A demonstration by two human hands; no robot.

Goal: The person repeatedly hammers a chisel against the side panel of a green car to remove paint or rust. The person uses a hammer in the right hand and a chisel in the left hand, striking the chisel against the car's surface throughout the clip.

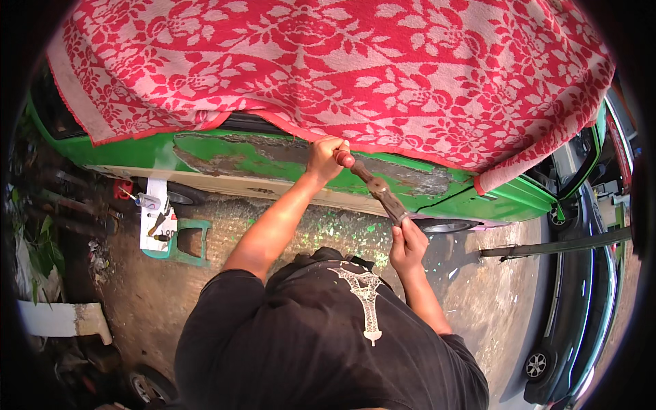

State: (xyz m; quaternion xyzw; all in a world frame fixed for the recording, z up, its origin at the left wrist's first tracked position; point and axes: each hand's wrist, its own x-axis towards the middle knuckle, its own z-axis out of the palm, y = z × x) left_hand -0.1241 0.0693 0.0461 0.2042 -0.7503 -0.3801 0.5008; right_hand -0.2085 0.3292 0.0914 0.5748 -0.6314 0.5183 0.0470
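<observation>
A long, worn brown tool with a rounded red handle end (383, 195) slants between my hands, and its exact kind is not clear. My left hand (326, 158) is closed round its red end, close to the car side. Lower and to the right, my right hand (408, 244) grips the other end, thumb up along it. Beyond the tool stands a green car (499, 205) whose side has a long scraped strip (236, 154) of brown and grey under the paint. I cannot tell whether the tool touches the panel.
A red and pink floral blanket (328, 61) drapes over the car. Left of me a green stool (195, 242) bears white paper, a bottle and small tools. Green paint flakes litter the floor (294, 232). A dark car (570, 294) and a long bar (553, 246) lie right.
</observation>
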